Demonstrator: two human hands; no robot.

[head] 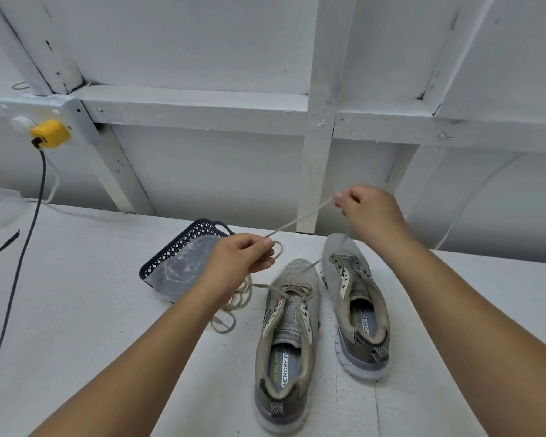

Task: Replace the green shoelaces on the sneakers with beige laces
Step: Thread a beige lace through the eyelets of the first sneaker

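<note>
The beige lace (pixel 300 218) stretches taut across the centre of the frame, running from the left hand (pixel 240 263) up and to the right to the right hand (pixel 369 212). The left hand pinches the lace between thumb and curled fingers, just above the left sneaker's toe; the right hand grips the other end of this stretch with its fingers closed round it, held higher, in front of the white wall. More of the beige lace hangs from the left hand in loose loops and piles on the table (pixel 76 310) just left of the left sneaker. A further strand drops from the right hand towards the toe of the right sneaker; where it ends I cannot tell.

The left sneaker (pixel 286 342) lies in the lower centre of the frame, toe pointing away, with beige lacing already crossed through its front eyelets. The right sneaker (pixel 356 307) sits just beside it on the right, a little further up the frame, its eyelets showing no lace. Both are grey-beige with printed insoles.

A dark perforated basket (pixel 183 244) sits left of centre behind the left hand, holding a crumpled clear plastic bag (pixel 183 266). At the upper left a yellow plug (pixel 49 134) sits in a white wall socket, and a dark cable (pixel 19 263) runs from it down the left side of the frame across the table.
</note>
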